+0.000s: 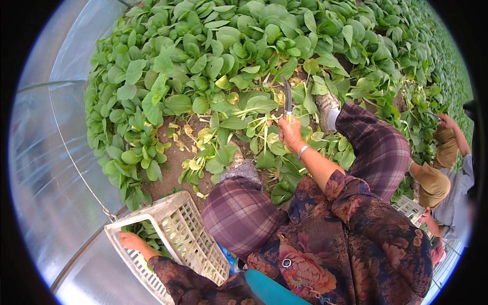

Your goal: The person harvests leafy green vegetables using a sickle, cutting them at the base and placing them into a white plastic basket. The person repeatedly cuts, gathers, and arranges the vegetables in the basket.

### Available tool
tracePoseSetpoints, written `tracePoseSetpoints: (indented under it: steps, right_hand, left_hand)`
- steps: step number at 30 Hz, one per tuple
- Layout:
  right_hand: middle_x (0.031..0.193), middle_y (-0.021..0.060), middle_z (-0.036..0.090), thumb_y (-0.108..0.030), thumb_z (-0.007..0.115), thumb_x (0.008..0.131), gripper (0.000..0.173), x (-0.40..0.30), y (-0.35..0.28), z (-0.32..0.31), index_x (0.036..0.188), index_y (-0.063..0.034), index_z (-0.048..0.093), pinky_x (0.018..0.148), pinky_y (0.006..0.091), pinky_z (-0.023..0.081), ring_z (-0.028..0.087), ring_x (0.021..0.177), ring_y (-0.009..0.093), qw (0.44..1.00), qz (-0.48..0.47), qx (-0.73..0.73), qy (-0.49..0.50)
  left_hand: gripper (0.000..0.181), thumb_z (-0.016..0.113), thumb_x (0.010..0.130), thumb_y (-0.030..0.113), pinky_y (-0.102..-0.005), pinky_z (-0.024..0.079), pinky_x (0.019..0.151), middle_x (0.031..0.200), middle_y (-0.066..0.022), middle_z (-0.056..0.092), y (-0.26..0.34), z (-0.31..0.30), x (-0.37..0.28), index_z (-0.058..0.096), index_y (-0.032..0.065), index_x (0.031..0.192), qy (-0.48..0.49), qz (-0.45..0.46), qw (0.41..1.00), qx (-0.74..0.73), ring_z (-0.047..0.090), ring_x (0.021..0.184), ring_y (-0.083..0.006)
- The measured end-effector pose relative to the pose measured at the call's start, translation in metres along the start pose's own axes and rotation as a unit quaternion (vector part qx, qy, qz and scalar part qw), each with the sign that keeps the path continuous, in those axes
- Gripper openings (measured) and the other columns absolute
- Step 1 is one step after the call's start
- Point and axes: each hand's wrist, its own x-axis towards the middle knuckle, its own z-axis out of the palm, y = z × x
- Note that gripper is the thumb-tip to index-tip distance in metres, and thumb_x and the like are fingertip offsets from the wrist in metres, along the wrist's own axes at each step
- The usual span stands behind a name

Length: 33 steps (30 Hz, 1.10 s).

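My right hand (291,134) grips the light handle of a curved harvesting knife (287,93). Its dark blade points away from me over leafy green plants. Below the blade lie cut leaves and pale stems (263,122) on the soil, some of them yellowed. My left hand (133,243) reaches over the rim into a slatted white plastic crate (198,232) at my left side. Green leaves (146,232) lie inside the crate beside that hand. The fingers are partly hidden, so whether they hold a leaf does not show.
Dense leafy greens (228,42) fill the ground ahead. Bare soil (173,171) shows before my left knee. Plastic sheeting (57,152) with a cord walls the left. At the right, another person (450,183) crouches with a tool, beside a second white crate (408,209).
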Motion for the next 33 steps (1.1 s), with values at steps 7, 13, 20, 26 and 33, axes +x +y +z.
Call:
tracePoseSetpoints:
  steps: [7, 13, 20, 26, 33]
  right_hand:
    - [0.056, 0.003, 0.045, -0.037, 0.055, 0.084, 0.034, 0.063, 0.045, -0.01, 0.089, -0.0039, 0.052, 0.035, 0.0286, 0.035, 0.042, 0.038, 0.013, 0.993, -0.002, -0.112, -0.049]
    - [0.057, 0.0061, 0.046, -0.053, 0.04, 0.093, 0.055, 0.092, 0.006, 0.018, 0.097, 0.0007, 0.053, 0.035, 0.03, 0.035, 0.044, 0.038, 0.015, 0.991, 0.096, -0.054, -0.078]
    - [0.06, 0.0068, 0.046, -0.055, 0.037, 0.093, 0.056, 0.131, 0.006, 0.018, 0.093, -0.0001, 0.051, 0.036, 0.0314, 0.033, 0.041, 0.039, 0.016, 0.987, 0.111, -0.093, -0.073]
    - [0.054, 0.0062, 0.041, -0.051, 0.038, 0.092, 0.05, 0.137, -0.001, 0.018, 0.085, -0.0024, 0.046, 0.035, 0.0331, 0.029, 0.035, 0.035, 0.018, 0.981, 0.174, -0.026, -0.087]
    - [0.052, -0.0013, 0.037, -0.056, 0.048, 0.089, 0.047, 0.079, 0.023, -0.015, 0.094, -0.0098, 0.05, 0.033, 0.027, 0.023, 0.031, 0.036, 0.011, 0.968, 0.232, 0.004, -0.092]
  left_hand:
    - [0.019, 0.058, 0.087, 0.007, -0.029, 0.048, 0.076, 0.098, -0.0076, 0.065, 0.378, -0.07, -0.1, 0.063, 0.0034, 0.105, -0.129, 0.384, 0.828, -0.389, 0.06, 0.089, -0.0181]
    - [0.026, 0.059, 0.076, 0.007, -0.0349, 0.052, 0.073, 0.104, -0.0076, 0.063, 0.553, 0.014, -0.261, 0.062, 0.006, 0.102, -0.256, 0.826, 0.475, -0.164, 0.064, 0.083, -0.0237]
    - [0.03, 0.056, 0.076, 0.006, -0.0368, 0.053, 0.06, 0.112, -0.0086, 0.056, 0.62, 0.102, -0.283, 0.059, 0.0087, 0.106, -0.159, 0.764, 0.626, 0.01, 0.066, 0.075, -0.0268]
    - [0.015, 0.056, 0.075, 0.004, -0.0439, 0.052, 0.067, 0.101, -0.0128, 0.06, 0.619, 0.106, -0.277, 0.062, 0.0096, 0.087, -0.23, 0.684, 0.692, 0.009, 0.065, 0.081, -0.0332]
    - [0.013, 0.059, 0.081, 0.014, -0.0432, 0.051, 0.074, 0.098, -0.0139, 0.064, 0.589, 0.069, -0.255, 0.068, 0.0105, 0.09, -0.31, 0.627, 0.711, -0.071, 0.064, 0.087, -0.0327]
